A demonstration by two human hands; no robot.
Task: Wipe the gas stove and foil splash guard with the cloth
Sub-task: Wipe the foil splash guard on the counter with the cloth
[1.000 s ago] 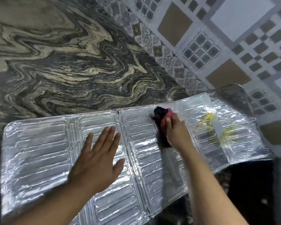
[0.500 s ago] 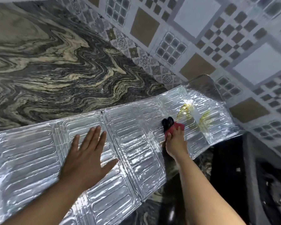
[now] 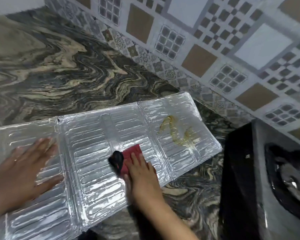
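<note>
The foil splash guard (image 3: 93, 146) lies flat on the marbled counter, its panels ribbed and shiny. A yellow greasy smear (image 3: 177, 132) marks its right panel. My right hand (image 3: 140, 172) presses a red and black cloth (image 3: 126, 158) onto the middle panel, fingers laid over it, left of the smear. My left hand (image 3: 22, 168) lies flat with spread fingers on the left panel, holding the foil down. The gas stove (image 3: 267, 179) sits at the right edge, dark, with a burner partly in view.
The swirled grey and beige counter (image 3: 68, 70) stretches behind the foil. A patterned tile wall (image 3: 215, 40) runs along the back right. A strip of counter (image 3: 197, 187) separates the foil from the stove.
My right hand has dragged the cloth down and toward me, from the top of the middle panel to its lower part. The view swung right, bringing the stove into sight. The left hand stays put.
</note>
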